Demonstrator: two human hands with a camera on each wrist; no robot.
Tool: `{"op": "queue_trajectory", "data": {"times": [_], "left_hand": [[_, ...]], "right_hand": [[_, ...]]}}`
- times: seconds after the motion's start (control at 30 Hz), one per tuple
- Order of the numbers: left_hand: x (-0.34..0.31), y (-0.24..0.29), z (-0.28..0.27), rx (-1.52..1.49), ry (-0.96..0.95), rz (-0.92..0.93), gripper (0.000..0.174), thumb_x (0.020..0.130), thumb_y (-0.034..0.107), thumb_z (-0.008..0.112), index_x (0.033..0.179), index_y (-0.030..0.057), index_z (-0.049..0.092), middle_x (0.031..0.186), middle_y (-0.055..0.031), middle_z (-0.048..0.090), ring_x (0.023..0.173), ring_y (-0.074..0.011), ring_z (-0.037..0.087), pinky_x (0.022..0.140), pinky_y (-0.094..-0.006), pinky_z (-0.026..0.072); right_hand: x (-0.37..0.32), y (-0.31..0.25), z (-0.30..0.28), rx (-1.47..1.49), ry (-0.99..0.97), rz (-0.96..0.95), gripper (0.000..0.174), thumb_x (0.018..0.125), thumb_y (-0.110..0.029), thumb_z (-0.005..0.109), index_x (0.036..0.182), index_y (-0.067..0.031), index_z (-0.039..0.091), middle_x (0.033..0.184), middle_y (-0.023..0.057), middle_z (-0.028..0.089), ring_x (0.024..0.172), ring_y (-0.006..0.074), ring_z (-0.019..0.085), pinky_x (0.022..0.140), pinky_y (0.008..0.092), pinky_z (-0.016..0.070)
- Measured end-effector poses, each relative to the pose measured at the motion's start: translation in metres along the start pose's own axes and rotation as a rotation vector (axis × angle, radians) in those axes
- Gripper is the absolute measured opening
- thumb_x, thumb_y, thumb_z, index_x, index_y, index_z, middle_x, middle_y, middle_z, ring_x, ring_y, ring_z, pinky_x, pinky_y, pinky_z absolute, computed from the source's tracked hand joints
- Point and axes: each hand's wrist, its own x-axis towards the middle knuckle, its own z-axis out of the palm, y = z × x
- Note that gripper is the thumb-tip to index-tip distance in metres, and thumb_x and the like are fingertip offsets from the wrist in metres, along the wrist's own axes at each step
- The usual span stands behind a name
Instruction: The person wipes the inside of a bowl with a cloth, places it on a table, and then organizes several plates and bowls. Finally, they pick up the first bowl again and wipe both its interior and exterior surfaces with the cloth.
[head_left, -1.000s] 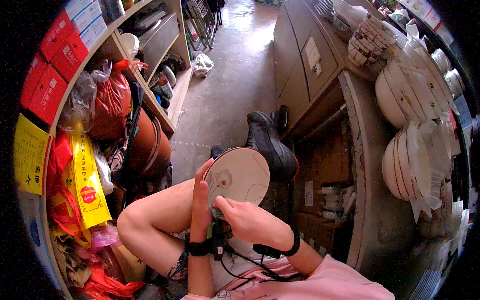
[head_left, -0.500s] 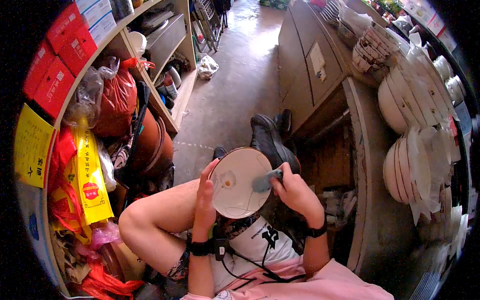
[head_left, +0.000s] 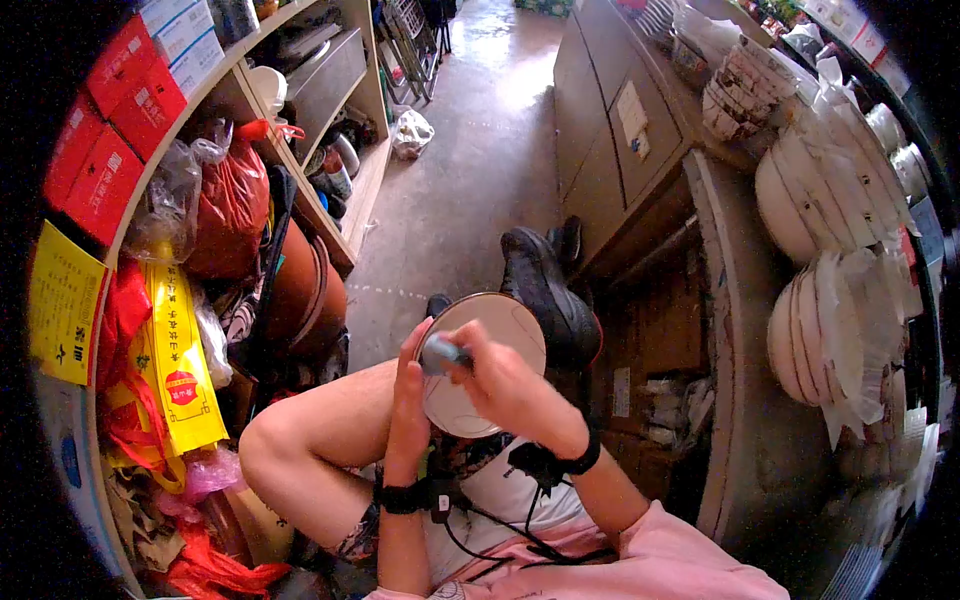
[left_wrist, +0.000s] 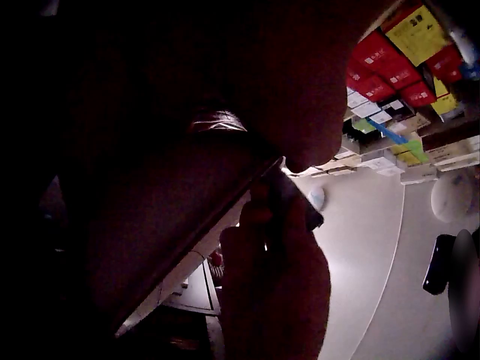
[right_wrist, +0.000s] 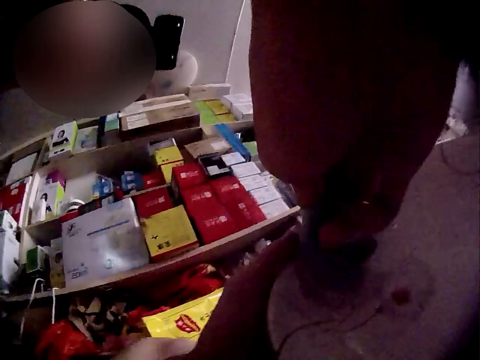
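A white bowl [head_left: 517, 330] with a thin dark rim and fine curved lines tilts toward the head camera above the lap. My left hand [head_left: 405, 405] grips its left edge, thumb near the rim and the other fingers partly hidden behind. In my right hand [head_left: 505, 385] is a small blue-grey thing [head_left: 438, 353], pinched in the fingers over the bowl's inner left side. Blur hides its exact kind. The right wrist view shows the dark right hand close over the bowl's patterned inside [right_wrist: 401, 296]; in the left wrist view the bowl's outside [left_wrist: 165, 217] is in shadow.
Stacked bowls wrapped in paper [head_left: 825, 330] line the counter on the right. To the left stand shelves with red boxes [head_left: 135, 85], a yellow bag [head_left: 180, 370] and a red plastic bag [head_left: 232, 215]. A black shoe [head_left: 545, 290] is just beyond the bowl.
My right hand moved with the blue-grey thing from the bowl's near left to its right edge, then back across to the upper left. The left hand keeps hold of the bowl.
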Motion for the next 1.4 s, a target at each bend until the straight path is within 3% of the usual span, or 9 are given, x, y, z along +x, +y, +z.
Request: {"op": "queue_trajectory", "data": {"times": [0.17, 0.23, 0.47, 0.63, 0.8, 1.03, 1.17, 1.3, 1.4], "left_hand": [[-0.006, 0.010, 0.006, -0.187, 0.038, -0.084, 0.072, 0.102, 0.063, 0.043, 0.152, 0.0112, 0.039, 0.150, -0.0118, 0.047, 0.138, -0.0280, 0.045, 0.119, -0.0426, 0.0331], [-0.004, 0.010, 0.007, -0.166, -0.026, -0.011, 0.068, 0.108, 0.055, 0.035, 0.152, 0.0028, 0.038, 0.151, -0.0112, 0.045, 0.139, -0.0230, 0.042, 0.117, -0.0365, 0.0313], [-0.005, 0.015, 0.009, -0.044, -0.023, -0.013, 0.066, 0.109, 0.051, 0.035, 0.152, 0.0020, 0.039, 0.151, -0.0128, 0.045, 0.141, -0.0226, 0.041, 0.118, -0.0365, 0.0304], [-0.003, 0.014, 0.007, 0.069, -0.014, 0.044, 0.064, 0.109, 0.049, 0.034, 0.153, 0.0021, 0.038, 0.153, -0.0129, 0.044, 0.143, -0.0228, 0.038, 0.120, -0.0367, 0.0261], [-0.003, 0.011, 0.004, -0.042, 0.009, -0.021, 0.063, 0.110, 0.048, 0.033, 0.153, 0.0026, 0.038, 0.155, -0.0119, 0.042, 0.145, -0.0240, 0.036, 0.122, -0.0374, 0.0235], [-0.003, 0.016, 0.006, 0.032, 0.022, -0.014, 0.063, 0.110, 0.049, 0.032, 0.153, 0.0034, 0.038, 0.157, -0.0122, 0.040, 0.146, -0.0240, 0.035, 0.122, -0.0384, 0.0235], [-0.004, 0.016, 0.006, -0.008, 0.015, -0.021, 0.064, 0.110, 0.050, 0.032, 0.153, 0.0034, 0.038, 0.156, -0.0124, 0.040, 0.145, -0.0243, 0.035, 0.122, -0.0385, 0.0241], [-0.004, 0.017, 0.006, -0.016, 0.009, -0.037, 0.067, 0.109, 0.053, 0.033, 0.153, 0.0035, 0.038, 0.156, -0.0125, 0.041, 0.144, -0.0248, 0.036, 0.121, -0.0385, 0.0252], [-0.005, 0.017, 0.008, -0.033, 0.006, -0.036, 0.068, 0.108, 0.055, 0.034, 0.153, 0.0041, 0.038, 0.156, -0.0125, 0.041, 0.144, -0.0248, 0.037, 0.120, -0.0385, 0.0266]], "right_hand": [[-0.017, 0.000, 0.003, 0.054, -0.108, -0.010, 0.033, 0.091, 0.000, 0.063, 0.119, -0.0013, 0.046, 0.107, 0.0286, 0.064, 0.099, 0.0517, 0.060, 0.080, 0.0520, 0.0496], [-0.028, 0.006, -0.004, -0.001, -0.343, 0.255, 0.032, 0.091, -0.001, 0.063, 0.118, -0.0012, 0.046, 0.104, 0.0295, 0.065, 0.098, 0.0520, 0.060, 0.080, 0.0516, 0.0496], [-0.039, 0.040, -0.034, -0.275, 0.007, 0.403, 0.026, 0.092, 0.000, 0.060, 0.113, 0.0000, 0.044, 0.091, 0.0312, 0.064, 0.094, 0.0526, 0.062, 0.074, 0.0538, 0.0502], [-0.017, 0.032, -0.007, -0.191, 0.410, 0.110, 0.031, 0.089, 0.005, 0.061, 0.115, -0.0003, 0.045, 0.094, 0.0321, 0.064, 0.092, 0.0529, 0.062, 0.073, 0.0517, 0.0516], [-0.030, 0.016, -0.005, 0.091, -0.116, 0.083, 0.035, 0.084, 0.006, 0.064, 0.115, -0.0001, 0.048, 0.097, 0.0274, 0.066, 0.091, 0.0436, 0.068, 0.076, 0.0433, 0.0530], [-0.036, 0.045, -0.021, -0.081, 0.205, 0.231, 0.028, 0.091, 0.004, 0.063, 0.111, 0.0024, 0.044, 0.085, 0.0277, 0.066, 0.088, 0.0447, 0.069, 0.073, 0.0415, 0.0534], [-0.031, 0.037, -0.007, -0.028, 0.257, 0.133, 0.029, 0.091, 0.002, 0.064, 0.112, 0.0024, 0.044, 0.090, 0.0289, 0.066, 0.089, 0.0487, 0.067, 0.074, 0.0438, 0.0529], [-0.035, 0.039, -0.002, 0.049, -0.019, 0.153, 0.029, 0.090, 0.000, 0.064, 0.113, 0.0028, 0.045, 0.090, 0.0266, 0.067, 0.087, 0.0450, 0.069, 0.078, 0.0447, 0.0535], [-0.040, 0.040, -0.017, -0.028, 0.132, 0.267, 0.032, 0.089, -0.004, 0.065, 0.112, 0.0020, 0.044, 0.088, 0.0266, 0.067, 0.083, 0.0455, 0.069, 0.072, 0.0473, 0.0538]]}}
